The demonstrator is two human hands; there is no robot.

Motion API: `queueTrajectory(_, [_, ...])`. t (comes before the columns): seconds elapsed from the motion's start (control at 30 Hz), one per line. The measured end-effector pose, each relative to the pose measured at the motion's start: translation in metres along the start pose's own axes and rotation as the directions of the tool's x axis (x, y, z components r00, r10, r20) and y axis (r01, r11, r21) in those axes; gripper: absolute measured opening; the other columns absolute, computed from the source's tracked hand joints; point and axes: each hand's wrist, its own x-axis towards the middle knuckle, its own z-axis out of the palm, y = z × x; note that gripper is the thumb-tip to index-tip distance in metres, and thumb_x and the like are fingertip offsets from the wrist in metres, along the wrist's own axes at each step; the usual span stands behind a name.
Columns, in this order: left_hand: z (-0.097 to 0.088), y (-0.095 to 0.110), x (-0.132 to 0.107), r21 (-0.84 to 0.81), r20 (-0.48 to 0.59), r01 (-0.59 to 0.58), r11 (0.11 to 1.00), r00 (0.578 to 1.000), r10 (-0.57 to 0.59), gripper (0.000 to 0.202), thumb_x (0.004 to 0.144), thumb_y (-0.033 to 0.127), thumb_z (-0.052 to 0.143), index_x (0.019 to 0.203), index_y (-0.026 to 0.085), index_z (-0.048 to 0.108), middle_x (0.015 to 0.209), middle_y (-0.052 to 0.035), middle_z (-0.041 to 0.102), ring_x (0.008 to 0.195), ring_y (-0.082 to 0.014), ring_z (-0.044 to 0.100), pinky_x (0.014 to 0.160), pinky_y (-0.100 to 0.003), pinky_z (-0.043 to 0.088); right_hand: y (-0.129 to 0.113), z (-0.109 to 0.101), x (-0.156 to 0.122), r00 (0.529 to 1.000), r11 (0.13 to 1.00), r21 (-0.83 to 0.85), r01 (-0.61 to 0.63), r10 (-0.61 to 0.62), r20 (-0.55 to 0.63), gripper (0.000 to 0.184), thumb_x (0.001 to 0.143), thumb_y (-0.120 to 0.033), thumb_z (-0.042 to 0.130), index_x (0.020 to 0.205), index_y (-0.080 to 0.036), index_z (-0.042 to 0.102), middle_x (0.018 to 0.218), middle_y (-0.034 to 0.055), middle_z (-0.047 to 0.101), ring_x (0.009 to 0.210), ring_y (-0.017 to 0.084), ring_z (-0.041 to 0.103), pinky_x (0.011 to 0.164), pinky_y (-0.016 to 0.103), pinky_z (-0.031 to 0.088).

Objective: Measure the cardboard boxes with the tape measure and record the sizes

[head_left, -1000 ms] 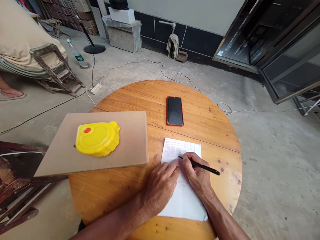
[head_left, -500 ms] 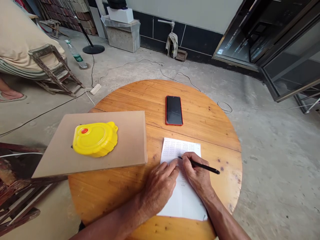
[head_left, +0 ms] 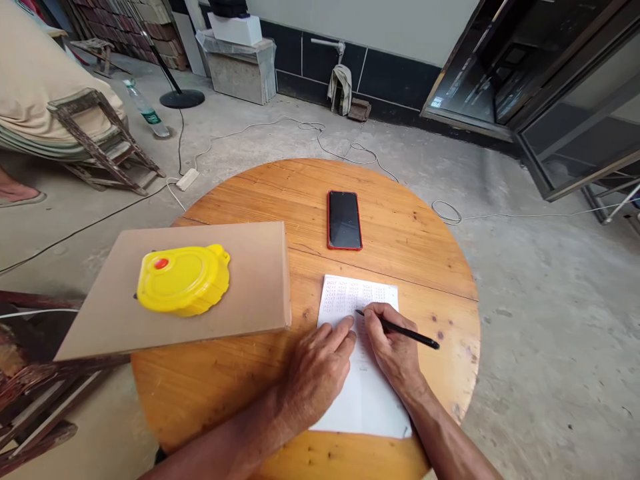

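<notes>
Head view: right hand (head_left: 395, 353) pinches 1 black pen (head_left: 410, 333).
Its tip points far-left over the paper (head_left: 365, 407), long axis near to far; left hand (head_left: 323, 370) rests loosely there, gripping nothing.

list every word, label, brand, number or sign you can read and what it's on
No text is clear enough to quote.
Paper: rows of handwriting, too small to read; fainter lines below, also illegible.
Bottle: green label with white marks, too small to read.
Beige cloth: dark mark at the picture's edge, illegible.
</notes>
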Motion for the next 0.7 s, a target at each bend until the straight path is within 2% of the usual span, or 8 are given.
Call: queueTrajectory(0.7, [-0.0029,0.0003,0.0013,-0.009,0.003,0.009,1.0,1.0,-0.009,0.026,0.088,0.006,0.051,0.107,0.016,0.065,0.123,-0.0029,0.068,0.087,-0.0216,0.064,0.075,-0.037,0.054,-0.001,0.0,0.001,0.999,1.0,-0.018,-0.003,0.003,0.034,0.019,0.087,-0.024,0.054,0.071,-0.018,0.063,0.058,-0.0024,0.059,0.05,0.012,0.05,0.049,0.023,0.041])
